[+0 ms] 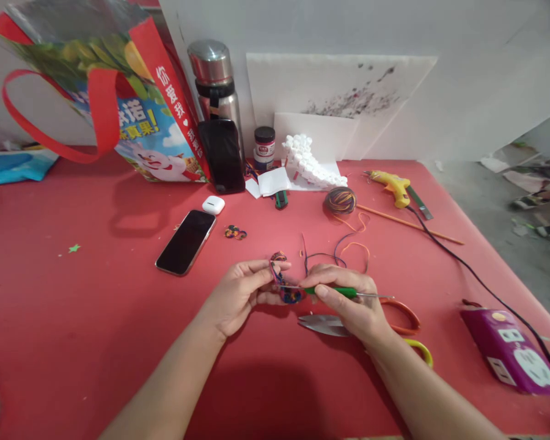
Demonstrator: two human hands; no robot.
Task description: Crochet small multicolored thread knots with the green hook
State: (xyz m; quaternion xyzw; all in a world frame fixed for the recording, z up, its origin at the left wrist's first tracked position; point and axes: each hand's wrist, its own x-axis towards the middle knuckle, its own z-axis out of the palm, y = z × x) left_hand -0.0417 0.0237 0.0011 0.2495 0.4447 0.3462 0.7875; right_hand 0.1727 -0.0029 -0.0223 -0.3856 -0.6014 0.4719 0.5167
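My left hand [242,292] pinches a small multicoloured crochet piece [288,294] between thumb and fingers, just above the red table [96,318]. My right hand [348,302] is closed around a green-handled crochet hook [343,292] whose metal tip pokes into that piece. Multicoloured yarn runs from the work up past loose loops to a yarn ball [340,200]. Another small crochet bit [235,232] lies farther back.
Scissors [371,324] with orange and yellow handles lie under my right wrist. A black phone [186,242], white earbud case [213,205], yellow glue gun [393,185] with its black cord, purple power strip [516,351], steel flask [215,85], colourful shopping bag [119,98] and white foam model [309,162] surround the work.
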